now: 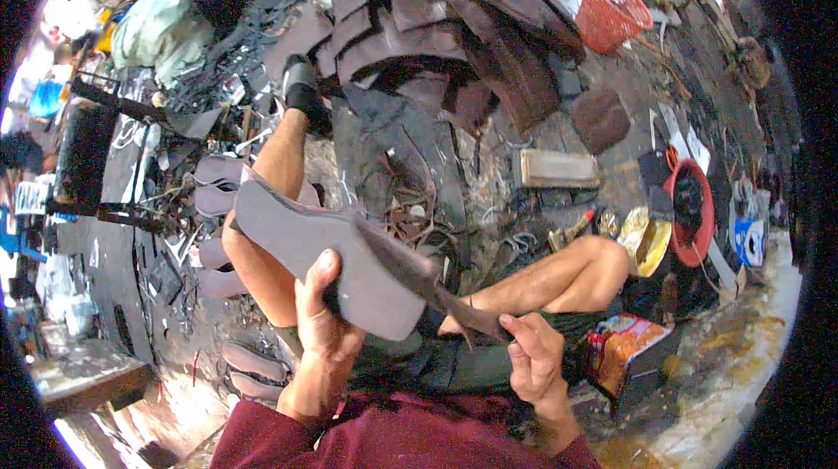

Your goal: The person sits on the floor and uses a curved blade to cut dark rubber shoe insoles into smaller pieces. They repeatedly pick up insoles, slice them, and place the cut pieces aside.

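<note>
My left hand [327, 320] grips a thick grey slab of sole material [305, 242] in front of my lap, thumb on top and the other fingers hidden beneath. The slab has a long, roughly shoe-sole outline and tilts up to the left. Along its right side a narrow brownish-grey strip [471, 316] curls away toward my right hand [534, 351]. That hand is closed on the strip's outer end, where a small dark bit shows at the fingertips. Whether a blade is also in these fingers cannot be made out.
Cut soles [218, 185] lie in pairs on the floor at left, with another pair [255, 360] nearer me. Dark sheets [410, 50] are heaped ahead. A pale block [559, 169], a red basin [692, 211], a red basket [611, 15] and a colourful box [621, 347] stand at right.
</note>
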Demonstrator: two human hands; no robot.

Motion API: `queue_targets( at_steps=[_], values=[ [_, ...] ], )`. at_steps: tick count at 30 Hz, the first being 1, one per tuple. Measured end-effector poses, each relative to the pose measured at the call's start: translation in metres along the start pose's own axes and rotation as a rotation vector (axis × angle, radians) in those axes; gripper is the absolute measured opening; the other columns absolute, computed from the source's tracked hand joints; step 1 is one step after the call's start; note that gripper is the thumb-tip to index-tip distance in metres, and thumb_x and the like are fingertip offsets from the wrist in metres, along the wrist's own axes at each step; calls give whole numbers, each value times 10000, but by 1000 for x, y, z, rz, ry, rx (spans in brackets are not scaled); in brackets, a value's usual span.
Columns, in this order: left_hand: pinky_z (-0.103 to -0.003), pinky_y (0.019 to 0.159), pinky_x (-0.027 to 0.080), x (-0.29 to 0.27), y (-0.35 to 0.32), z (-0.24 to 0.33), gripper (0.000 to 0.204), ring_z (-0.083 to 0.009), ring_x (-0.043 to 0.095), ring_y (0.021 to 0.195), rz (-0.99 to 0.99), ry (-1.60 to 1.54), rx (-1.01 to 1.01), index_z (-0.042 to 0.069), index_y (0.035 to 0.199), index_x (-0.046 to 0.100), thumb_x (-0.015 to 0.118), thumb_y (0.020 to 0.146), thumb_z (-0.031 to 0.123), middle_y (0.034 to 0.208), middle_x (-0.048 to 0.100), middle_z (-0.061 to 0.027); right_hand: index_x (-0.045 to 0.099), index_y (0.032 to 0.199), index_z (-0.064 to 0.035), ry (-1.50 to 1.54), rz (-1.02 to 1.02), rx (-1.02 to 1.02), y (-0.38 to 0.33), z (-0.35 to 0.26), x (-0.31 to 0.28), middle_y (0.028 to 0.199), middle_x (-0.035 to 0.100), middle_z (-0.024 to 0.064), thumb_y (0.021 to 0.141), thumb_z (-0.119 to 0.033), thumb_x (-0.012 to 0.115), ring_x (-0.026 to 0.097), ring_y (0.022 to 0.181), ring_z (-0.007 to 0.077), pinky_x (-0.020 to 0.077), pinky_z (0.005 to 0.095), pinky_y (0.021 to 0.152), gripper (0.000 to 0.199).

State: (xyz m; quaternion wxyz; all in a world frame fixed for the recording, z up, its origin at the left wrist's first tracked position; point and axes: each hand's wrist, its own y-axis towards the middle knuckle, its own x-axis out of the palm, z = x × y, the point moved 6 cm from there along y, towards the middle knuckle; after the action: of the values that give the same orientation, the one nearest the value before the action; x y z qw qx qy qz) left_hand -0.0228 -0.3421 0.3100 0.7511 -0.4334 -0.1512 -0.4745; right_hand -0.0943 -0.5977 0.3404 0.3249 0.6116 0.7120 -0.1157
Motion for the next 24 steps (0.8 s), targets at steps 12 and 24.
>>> queue_targets(
  at_steps=[12,24],
  values=[
    [-416,860,515,-40,-9,7,763,-271,599,986,9,431,87,-10,1284,429,796,653,214,1085,572,-125,622,1281,-187,45,-236,-8,50,-1,31,735,564,76,870,-114,656,586,623,280,495,396,555,419],
    [-367,802,526,-60,-14,25,727,-236,628,913,6,445,-136,-29,1193,520,876,611,222,1023,626,-107,668,1213,-146,89,-408,77,29,18,13,782,627,104,802,-61,675,607,644,296,514,403,606,419]
  ],
)
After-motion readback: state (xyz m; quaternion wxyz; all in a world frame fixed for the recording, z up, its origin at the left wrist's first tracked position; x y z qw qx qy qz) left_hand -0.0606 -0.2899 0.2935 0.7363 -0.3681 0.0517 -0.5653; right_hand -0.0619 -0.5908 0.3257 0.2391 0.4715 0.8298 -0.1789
